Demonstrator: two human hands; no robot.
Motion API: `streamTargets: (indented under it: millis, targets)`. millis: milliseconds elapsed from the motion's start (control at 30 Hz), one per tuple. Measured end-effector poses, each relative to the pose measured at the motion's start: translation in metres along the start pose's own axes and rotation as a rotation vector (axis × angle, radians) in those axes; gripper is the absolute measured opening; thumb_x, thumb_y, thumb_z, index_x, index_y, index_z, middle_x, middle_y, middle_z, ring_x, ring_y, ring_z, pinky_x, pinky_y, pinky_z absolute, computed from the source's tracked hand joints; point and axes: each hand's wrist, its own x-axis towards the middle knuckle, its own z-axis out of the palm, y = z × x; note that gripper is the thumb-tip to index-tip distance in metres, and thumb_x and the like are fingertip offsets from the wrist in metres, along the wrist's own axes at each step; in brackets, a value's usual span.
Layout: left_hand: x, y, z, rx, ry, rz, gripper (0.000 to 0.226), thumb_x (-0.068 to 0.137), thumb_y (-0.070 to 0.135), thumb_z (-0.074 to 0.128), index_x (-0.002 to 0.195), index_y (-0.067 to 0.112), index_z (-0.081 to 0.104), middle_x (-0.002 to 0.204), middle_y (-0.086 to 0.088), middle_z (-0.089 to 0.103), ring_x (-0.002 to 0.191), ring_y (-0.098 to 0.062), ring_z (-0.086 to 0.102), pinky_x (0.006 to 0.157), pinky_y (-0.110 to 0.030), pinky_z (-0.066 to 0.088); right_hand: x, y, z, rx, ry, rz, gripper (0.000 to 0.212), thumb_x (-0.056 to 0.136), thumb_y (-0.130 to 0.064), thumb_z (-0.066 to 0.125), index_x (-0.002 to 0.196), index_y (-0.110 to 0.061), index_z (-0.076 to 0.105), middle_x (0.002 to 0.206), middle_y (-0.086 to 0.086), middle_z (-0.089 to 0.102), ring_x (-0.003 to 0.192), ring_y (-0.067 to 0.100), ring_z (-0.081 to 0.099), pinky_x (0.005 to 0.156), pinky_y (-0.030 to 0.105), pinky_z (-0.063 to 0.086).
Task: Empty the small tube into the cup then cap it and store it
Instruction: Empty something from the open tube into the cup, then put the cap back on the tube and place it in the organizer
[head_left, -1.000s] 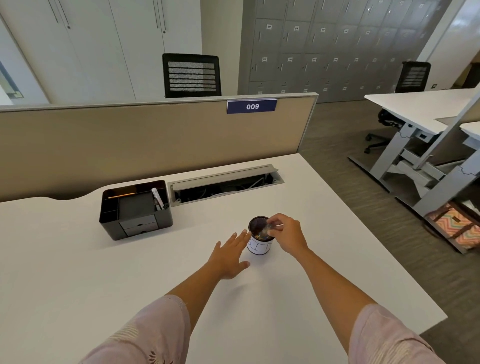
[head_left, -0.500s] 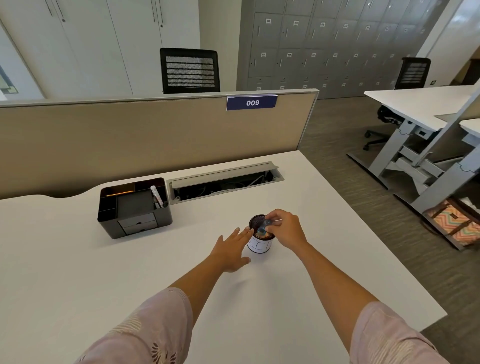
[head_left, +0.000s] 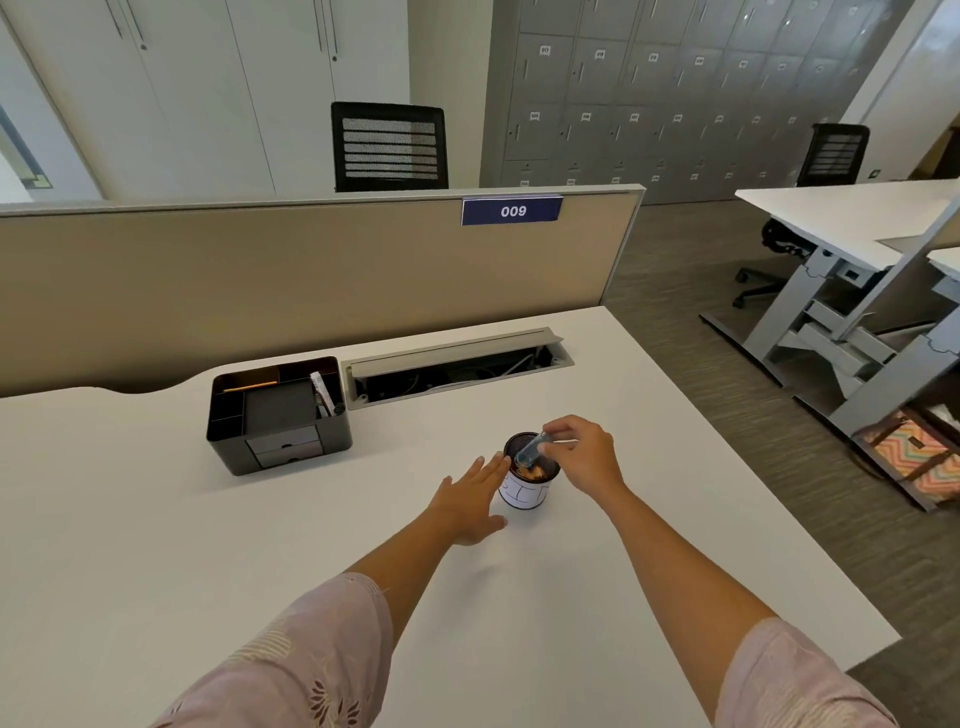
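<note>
A small white cup (head_left: 523, 492) with a dark inside stands on the white desk (head_left: 156, 545). Orange-brown bits lie inside it. My right hand (head_left: 584, 457) pinches a small clear tube (head_left: 529, 451) and holds it tilted, mouth down, over the cup's opening. My left hand (head_left: 470, 501) rests flat on the desk just left of the cup, fingers spread, fingertips touching the cup's side. I see no cap for the tube.
A black desk organiser (head_left: 278, 413) with a small drawer stands at the back left, holding a white tube-like item (head_left: 323, 391) and an orange pencil. An open cable tray (head_left: 457, 366) runs behind the cup. A beige partition closes the desk's far side; the desk's right edge is near.
The tube in my right hand has tipped further down over the cup and orange-brown bits now show inside it. My left hand has stayed beside the cup.
</note>
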Motion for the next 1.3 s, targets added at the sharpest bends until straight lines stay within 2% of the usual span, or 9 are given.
streamTargets:
  millis: [133, 233, 400, 567, 733, 933, 1100, 1200, 1300]
  targets:
    - [-0.006, -0.008, -0.007, -0.008, 0.055, -0.004, 0.088, 0.095, 0.044, 0.053, 0.155, 0.027, -0.009, 0.164, 0.008, -0.011, 0.152, -0.017, -0.005, 0.12, -0.055, 0.015, -0.003, -0.008, 0.0, 0.144, 0.038, 0.076, 0.024, 0.078, -0.016, 0.076, 0.102, -0.016, 0.07, 0.098, 0.003, 0.071, 0.093, 0.017, 0.067, 0.071, 0.021, 0.051]
    - [-0.015, -0.02, -0.015, 0.019, 0.103, -0.011, 0.087, 0.095, 0.044, 0.053, 0.155, 0.027, -0.007, 0.164, 0.007, -0.01, 0.152, -0.018, -0.004, 0.12, -0.053, 0.015, -0.007, -0.015, 0.005, 0.261, 0.02, 0.189, 0.025, 0.08, -0.014, 0.074, 0.104, -0.015, 0.07, 0.098, 0.004, 0.072, 0.09, 0.013, 0.068, 0.071, 0.022, 0.056]
    - [-0.044, -0.051, -0.026, 0.023, 0.151, -0.076, 0.083, 0.096, 0.043, 0.052, 0.156, 0.027, -0.002, 0.165, 0.006, -0.005, 0.152, -0.019, -0.003, 0.121, -0.052, 0.015, -0.021, -0.023, 0.021, 0.515, -0.114, 0.266, 0.025, 0.08, -0.008, 0.074, 0.104, -0.008, 0.069, 0.099, 0.015, 0.074, 0.094, 0.024, 0.073, 0.09, 0.034, 0.057]
    - [-0.084, -0.089, -0.006, -0.035, 0.081, -0.179, 0.075, 0.097, 0.04, 0.053, 0.156, 0.025, 0.01, 0.165, 0.004, 0.005, 0.152, -0.02, 0.002, 0.122, -0.047, 0.013, -0.045, -0.024, 0.056, 0.637, -0.227, 0.325, 0.023, 0.084, -0.003, 0.07, 0.106, -0.001, 0.065, 0.098, 0.017, 0.069, 0.084, 0.022, 0.07, 0.076, 0.023, 0.059]
    - [-0.121, -0.112, 0.011, -0.094, 0.0, -0.281, 0.07, 0.096, 0.038, 0.054, 0.155, 0.025, 0.018, 0.164, 0.003, 0.013, 0.151, -0.019, 0.011, 0.122, -0.042, 0.015, -0.064, -0.014, 0.101, 0.659, -0.321, 0.41, 0.026, 0.082, -0.004, 0.073, 0.107, 0.0, 0.066, 0.101, 0.018, 0.07, 0.086, 0.022, 0.07, 0.085, 0.029, 0.055]
    - [-0.147, -0.118, 0.037, -0.143, -0.027, -0.355, 0.074, 0.088, 0.044, 0.063, 0.151, 0.029, 0.029, 0.157, 0.003, 0.031, 0.141, -0.024, 0.035, 0.112, -0.037, 0.028, -0.095, 0.002, 0.148, 0.636, -0.354, 0.483, 0.027, 0.081, -0.003, 0.072, 0.106, 0.002, 0.065, 0.097, 0.018, 0.07, 0.083, 0.024, 0.07, 0.082, 0.029, 0.057]
    - [-0.151, -0.107, 0.061, -0.156, 0.058, -0.454, 0.07, 0.084, 0.04, 0.069, 0.145, 0.023, 0.039, 0.14, -0.002, 0.049, 0.127, -0.024, 0.047, 0.101, -0.037, 0.042, -0.112, 0.019, 0.166, 0.629, -0.314, 0.556, 0.031, 0.076, -0.004, 0.077, 0.105, 0.001, 0.065, 0.093, 0.018, 0.071, 0.08, 0.026, 0.071, 0.088, 0.036, 0.057]
    - [-0.151, -0.097, 0.077, -0.156, 0.103, -0.465, 0.056, 0.084, 0.034, 0.068, 0.135, 0.02, 0.05, 0.128, -0.006, 0.052, 0.119, -0.026, 0.049, 0.091, -0.036, 0.045, -0.122, 0.028, 0.169, 0.624, -0.283, 0.577, 0.028, 0.077, -0.002, 0.075, 0.104, 0.0, 0.066, 0.097, 0.019, 0.07, 0.081, 0.027, 0.07, 0.087, 0.034, 0.057]
    - [-0.15, -0.092, 0.083, -0.164, 0.164, -0.454, 0.031, 0.087, 0.024, 0.062, 0.117, 0.016, 0.064, 0.115, -0.009, 0.057, 0.111, -0.028, 0.053, 0.079, -0.033, 0.043, -0.127, 0.034, 0.166, 0.639, -0.27, 0.588, 0.023, 0.079, 0.001, 0.073, 0.101, -0.002, 0.067, 0.099, 0.017, 0.068, 0.084, 0.026, 0.068, 0.077, 0.026, 0.06]
